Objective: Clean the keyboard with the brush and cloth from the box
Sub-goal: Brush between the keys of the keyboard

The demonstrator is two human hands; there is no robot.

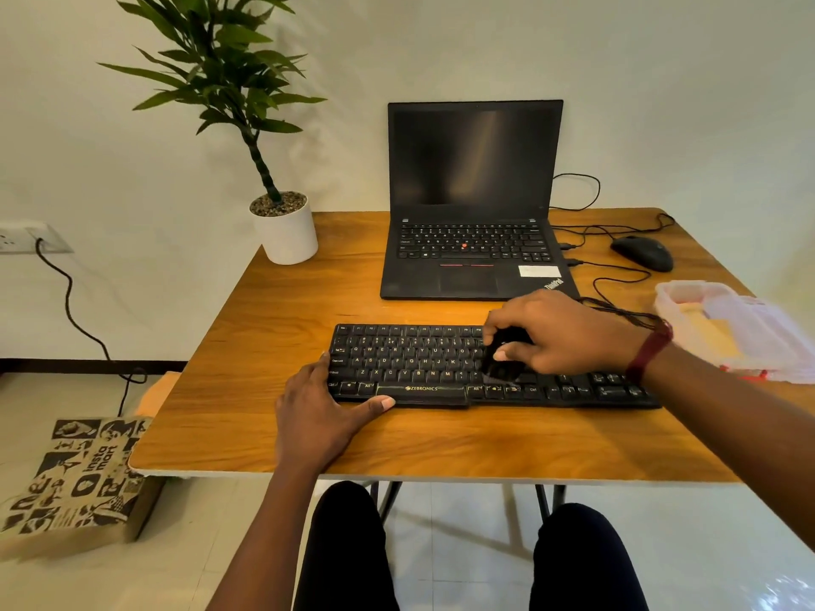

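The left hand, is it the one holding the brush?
No, the left hand lies flat against the keyboard at its end, while the right hand grips the brush.

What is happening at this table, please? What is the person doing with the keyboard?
A seated person is brushing a black Zebronics keyboard on a wooden table. The right hand grips a small black brush, its bristles down on the keys right of the letter block. The left hand rests flat against the keyboard's left end, steadying it. A translucent plastic box lies at the right, and an open ThinkPad laptop stands behind.
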